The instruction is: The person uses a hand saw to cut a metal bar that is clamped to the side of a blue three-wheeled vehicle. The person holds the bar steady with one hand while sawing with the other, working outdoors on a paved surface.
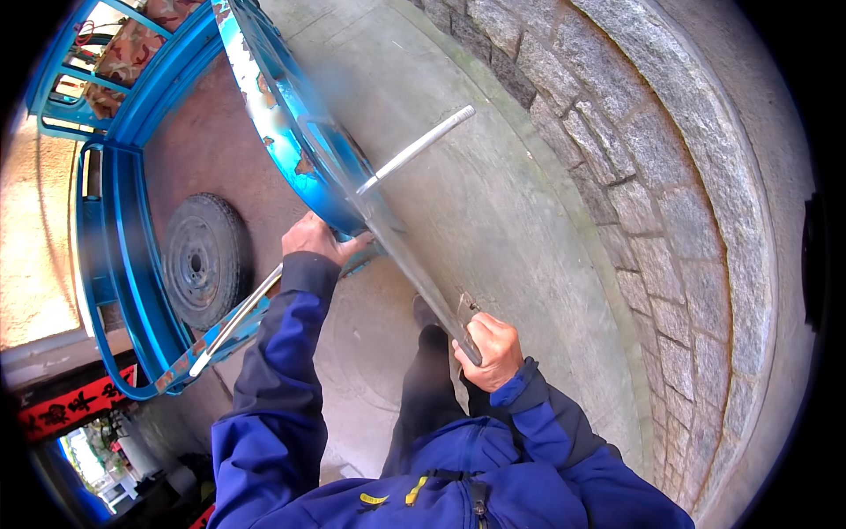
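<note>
A blue cargo bed with chipped paint takes up the left side, and its blue side panel curves down toward me. My left hand is closed over the near end of that panel, thumb reaching to the right. Lower right of it, my right hand wraps round the near end of a long grey metal bar. The bar slants up and left along the panel's outer side. A bit of thin wire shows beside my right fingers. A pale metal tube juts out from the bar to the right.
A spare wheel lies in the bed, near another pale rod on the bed's near edge. A blue rail frame borders the bed's left. To the right, a stone-block wall curves along the concrete floor.
</note>
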{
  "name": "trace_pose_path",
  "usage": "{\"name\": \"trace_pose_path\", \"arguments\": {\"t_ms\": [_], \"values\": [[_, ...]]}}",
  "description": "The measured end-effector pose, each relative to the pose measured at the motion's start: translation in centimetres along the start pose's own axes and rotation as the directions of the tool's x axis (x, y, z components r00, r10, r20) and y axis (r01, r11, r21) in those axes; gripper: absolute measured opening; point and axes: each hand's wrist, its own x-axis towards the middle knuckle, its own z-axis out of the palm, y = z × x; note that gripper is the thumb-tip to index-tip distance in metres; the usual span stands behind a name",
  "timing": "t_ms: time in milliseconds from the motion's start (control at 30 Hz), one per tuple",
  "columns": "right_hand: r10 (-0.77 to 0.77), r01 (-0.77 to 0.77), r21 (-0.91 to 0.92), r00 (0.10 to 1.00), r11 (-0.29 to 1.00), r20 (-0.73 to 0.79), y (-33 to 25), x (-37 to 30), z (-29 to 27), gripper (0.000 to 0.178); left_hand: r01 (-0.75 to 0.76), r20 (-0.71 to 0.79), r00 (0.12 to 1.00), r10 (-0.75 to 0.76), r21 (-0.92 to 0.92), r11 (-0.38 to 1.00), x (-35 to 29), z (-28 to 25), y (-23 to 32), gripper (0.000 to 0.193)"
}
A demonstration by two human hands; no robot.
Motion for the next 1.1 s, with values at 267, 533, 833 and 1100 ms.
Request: {"name": "trace_pose_path", "arguments": {"t_ms": [267,533,833,1100], "values": [[0.029,-0.03,0.015,0.999,0.999,0.028,1.3,3.9,2.2,0.032,-0.006,0.005,1.0,0.006,0.024,1.0,0.4,0.4,0.5,0.056],[0.033,-0.033,-0.018,0.999,0.999,0.027,0.4,-1.1,0.4,0.034,-0.048,-0.037,0.998,0.048,-0.007,0.999,0.0,0.7,-0.5,0.057],[-0.021,0.025,0.049,0.998,0.999,-0.066,0.9,5.0,2.4,0.025,-0.023,0.003,1.0,0.023,0.002,1.0,0.2,0.7,0.6,0.057],[0.008,-0.008,0.011,1.0,1.0,-0.01,-0.2,-0.8,-0.2,0.025,-0.08,-0.081,0.994,0.08,-0.008,0.997,0.0,0.8,-0.7,0.056]]}}
